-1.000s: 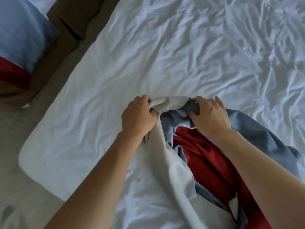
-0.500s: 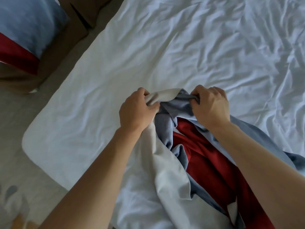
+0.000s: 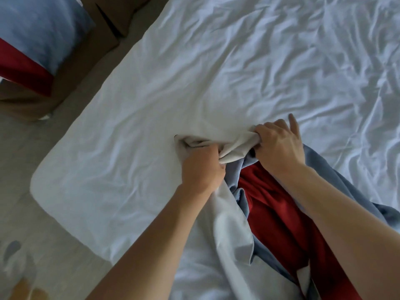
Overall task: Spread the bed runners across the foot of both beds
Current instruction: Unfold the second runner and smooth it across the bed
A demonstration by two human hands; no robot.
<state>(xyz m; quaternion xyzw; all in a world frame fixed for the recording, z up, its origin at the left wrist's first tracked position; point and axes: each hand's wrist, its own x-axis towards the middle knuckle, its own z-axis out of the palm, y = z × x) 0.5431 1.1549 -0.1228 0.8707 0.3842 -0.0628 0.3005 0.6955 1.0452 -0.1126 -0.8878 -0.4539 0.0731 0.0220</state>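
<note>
A bunched bed runner (image 3: 270, 215), blue-grey and red with a pale grey backing, lies crumpled on the white bed (image 3: 194, 83) and trails toward the lower right. My left hand (image 3: 202, 168) is shut on its pale end near the bed's middle. My right hand (image 3: 279, 144) grips the same twisted end a little to the right, index finger raised. A second runner (image 3: 26, 46), blue and red, lies across the other bed at the top left.
A grey floor strip (image 3: 26, 169) runs between the two beds. The near bed's rounded corner (image 3: 37, 182) sits at the left. Brown bed base panels (image 3: 112, 20) show at the top left. Toes (image 3: 28, 289) appear at the bottom left.
Both hands have shifted right and slightly forward on the bed. The runner's pale end is now twisted and pulled out between them, with the right hand's index finger lifted.
</note>
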